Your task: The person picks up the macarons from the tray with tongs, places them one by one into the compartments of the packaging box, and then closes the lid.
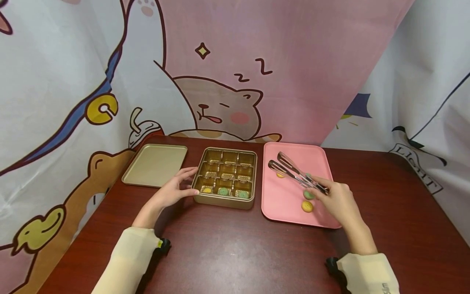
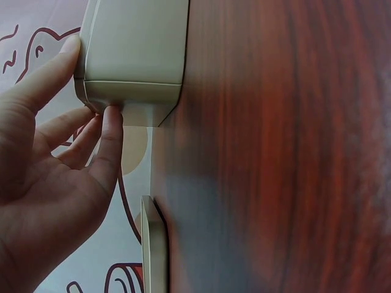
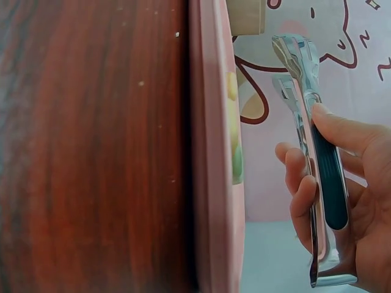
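Note:
My right hand (image 1: 338,200) grips metal tongs (image 1: 293,170) with a dark green handle insert. Their two arms stand apart over the pink tray (image 1: 271,204), with nothing between the tips. On this tray lie small round cookie-like pieces, among them a yellow piece (image 1: 307,206) and a green piece (image 1: 309,194); the tongs and hand partly hide others. My left hand (image 1: 175,188) touches the left side of a gold square box (image 1: 224,201) with fairly straight fingers and thumb. Its front row of compartments holds one yellow piece (image 1: 207,190) and two green pieces (image 1: 223,191).
A flat gold lid-like tray (image 1: 156,163) lies left of the box. All stand on a dark red wooden table (image 1: 235,249). A printed cartoon curtain (image 1: 312,73) hangs right behind the table's back edge.

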Demonstrator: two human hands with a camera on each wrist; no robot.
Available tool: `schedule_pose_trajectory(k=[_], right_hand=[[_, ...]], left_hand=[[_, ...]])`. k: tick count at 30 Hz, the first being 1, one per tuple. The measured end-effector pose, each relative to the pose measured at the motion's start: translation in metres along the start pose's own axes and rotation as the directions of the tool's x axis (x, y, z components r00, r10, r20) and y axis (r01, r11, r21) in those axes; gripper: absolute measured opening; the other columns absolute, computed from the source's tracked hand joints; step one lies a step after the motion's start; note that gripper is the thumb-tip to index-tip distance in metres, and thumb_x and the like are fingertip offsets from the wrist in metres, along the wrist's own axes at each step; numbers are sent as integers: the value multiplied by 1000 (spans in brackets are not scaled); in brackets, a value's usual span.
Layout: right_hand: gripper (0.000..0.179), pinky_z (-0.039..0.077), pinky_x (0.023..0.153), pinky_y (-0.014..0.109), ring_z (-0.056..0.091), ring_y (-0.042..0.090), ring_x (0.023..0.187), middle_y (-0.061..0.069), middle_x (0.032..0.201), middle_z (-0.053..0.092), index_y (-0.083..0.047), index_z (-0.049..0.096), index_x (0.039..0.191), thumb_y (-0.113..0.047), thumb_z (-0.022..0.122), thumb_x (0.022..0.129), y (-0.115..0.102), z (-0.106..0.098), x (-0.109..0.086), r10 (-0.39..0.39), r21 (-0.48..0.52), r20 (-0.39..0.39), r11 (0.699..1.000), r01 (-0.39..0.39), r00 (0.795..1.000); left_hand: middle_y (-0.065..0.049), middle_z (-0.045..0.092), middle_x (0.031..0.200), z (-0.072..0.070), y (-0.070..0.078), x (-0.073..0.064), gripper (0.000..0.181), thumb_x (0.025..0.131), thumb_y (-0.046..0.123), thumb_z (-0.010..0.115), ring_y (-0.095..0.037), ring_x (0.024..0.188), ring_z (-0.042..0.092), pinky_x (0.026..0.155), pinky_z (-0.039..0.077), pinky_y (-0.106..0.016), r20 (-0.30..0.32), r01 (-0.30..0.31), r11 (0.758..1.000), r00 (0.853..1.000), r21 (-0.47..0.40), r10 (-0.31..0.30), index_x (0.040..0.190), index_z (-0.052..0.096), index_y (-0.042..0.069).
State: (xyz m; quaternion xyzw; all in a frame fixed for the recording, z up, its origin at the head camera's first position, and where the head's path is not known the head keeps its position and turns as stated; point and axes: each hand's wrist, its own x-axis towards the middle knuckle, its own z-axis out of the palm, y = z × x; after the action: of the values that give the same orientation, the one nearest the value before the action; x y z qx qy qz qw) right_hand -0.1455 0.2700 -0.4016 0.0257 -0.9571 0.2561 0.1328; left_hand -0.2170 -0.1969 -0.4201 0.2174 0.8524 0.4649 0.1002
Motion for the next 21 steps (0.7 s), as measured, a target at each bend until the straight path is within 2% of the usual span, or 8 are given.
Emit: schedule_pose_trajectory(k=[7, 13, 15, 18, 21], right_hand=[[47, 51, 71, 51, 67, 35, 88, 24, 106, 73, -5, 66, 130, -30, 74, 90, 5, 2, -2, 29, 8, 44, 1000, -29, 999], [47, 46, 64, 38, 61, 26, 77, 21, 99, 74, -4, 67, 129, -30, 74, 90, 9, 3, -2, 53, -15, 72, 999, -52, 996], [48, 47, 64, 38, 62, 26, 77, 20, 97, 75, -3, 66, 129, -31, 74, 90, 9, 4, -3, 71, -21, 89, 997, -69, 994], [50, 52, 69, 48, 67, 34, 86, 22, 102, 74, -3, 67, 128, -33, 75, 89, 10, 4, -3, 103, -31, 115, 995, -100, 988], [51, 53, 75, 58, 68, 43, 98, 25, 109, 72, -3, 67, 128, -35, 74, 89, 9, 4, -4, 133, -41, 142, 991, -129, 981]], left_hand=[[-21, 27, 158, 0, -1, 1, 72, 93, 10, 70, -41, 129, 45, 107, 44, -58, -2, -3, 1000, 1000, 2, 3, 153, 34, -2], [-21, 27, 158, 0, -1, 1, 72, 92, 10, 70, -41, 129, 45, 107, 44, -58, -2, -5, 1000, 1000, -1, 5, 153, 34, -2], [-21, 27, 158, 0, -1, 1, 72, 92, 9, 70, -41, 128, 46, 106, 44, -57, -3, -8, 1000, 1000, 1, 8, 153, 34, -3], [-21, 27, 158, 0, -1, 1, 72, 92, 9, 71, -41, 128, 46, 106, 44, -57, -4, -12, 1000, 1000, 0, 12, 153, 34, -3], [-21, 27, 158, 0, -2, 1, 72, 92, 9, 71, -41, 128, 46, 106, 44, -57, -5, -14, 1000, 1000, -6, 14, 152, 34, -3]])
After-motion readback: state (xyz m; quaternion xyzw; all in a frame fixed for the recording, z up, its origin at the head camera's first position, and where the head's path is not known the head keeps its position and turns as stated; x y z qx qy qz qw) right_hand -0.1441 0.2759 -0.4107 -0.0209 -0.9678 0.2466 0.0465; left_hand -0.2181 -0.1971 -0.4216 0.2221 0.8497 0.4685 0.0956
